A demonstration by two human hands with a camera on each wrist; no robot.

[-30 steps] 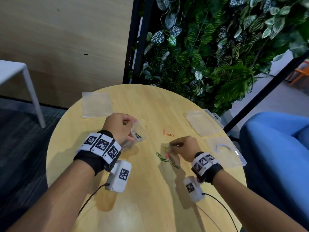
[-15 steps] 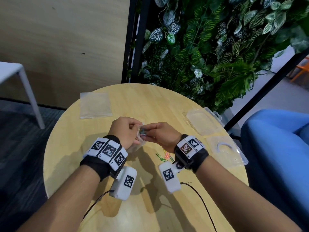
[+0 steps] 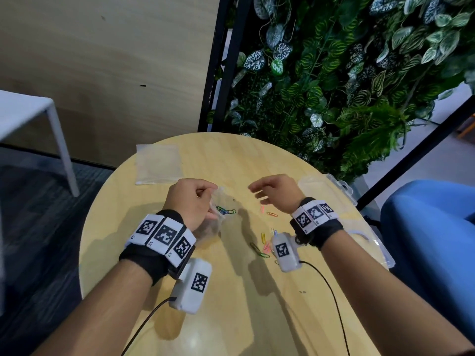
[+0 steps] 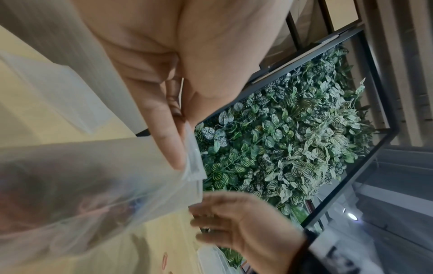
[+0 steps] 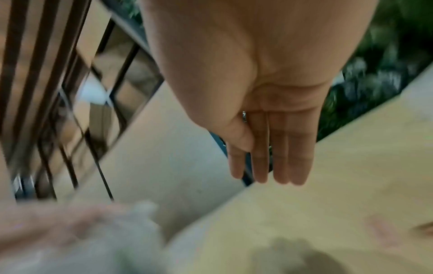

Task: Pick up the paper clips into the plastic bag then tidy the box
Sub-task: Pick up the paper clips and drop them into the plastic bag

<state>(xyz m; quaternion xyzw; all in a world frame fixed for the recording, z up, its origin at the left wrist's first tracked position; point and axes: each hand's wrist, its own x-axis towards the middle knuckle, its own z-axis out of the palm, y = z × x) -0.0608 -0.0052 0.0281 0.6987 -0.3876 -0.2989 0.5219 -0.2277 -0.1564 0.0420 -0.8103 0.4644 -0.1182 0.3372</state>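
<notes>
My left hand (image 3: 195, 199) pinches the rim of a small clear plastic bag (image 3: 218, 214) held above the round wooden table (image 3: 231, 304); green and blue paper clips (image 3: 226, 210) show inside it. In the left wrist view my thumb and fingers (image 4: 168, 144) hold the bag (image 4: 93, 181) at its mouth. My right hand (image 3: 272, 192) hovers to the right of the bag with straight, empty fingers (image 5: 271, 157). Loose clips lie on the table: pink and orange ones (image 3: 268, 211) and a coloured cluster (image 3: 263, 246) beside my right wrist. The clear box (image 3: 321, 187) lies open at the right edge.
A second flat plastic bag (image 3: 158, 164) lies at the table's far left. A plant wall (image 3: 334, 73) stands behind the table, a blue seat (image 3: 431, 240) at right, a white table (image 3: 30, 116) at left. Camera cables trail off the near table edge.
My right hand picked clips from the table, brought them to the bag's mouth, and has now drawn back to the right, empty and open. The left hand kept holding the bag.
</notes>
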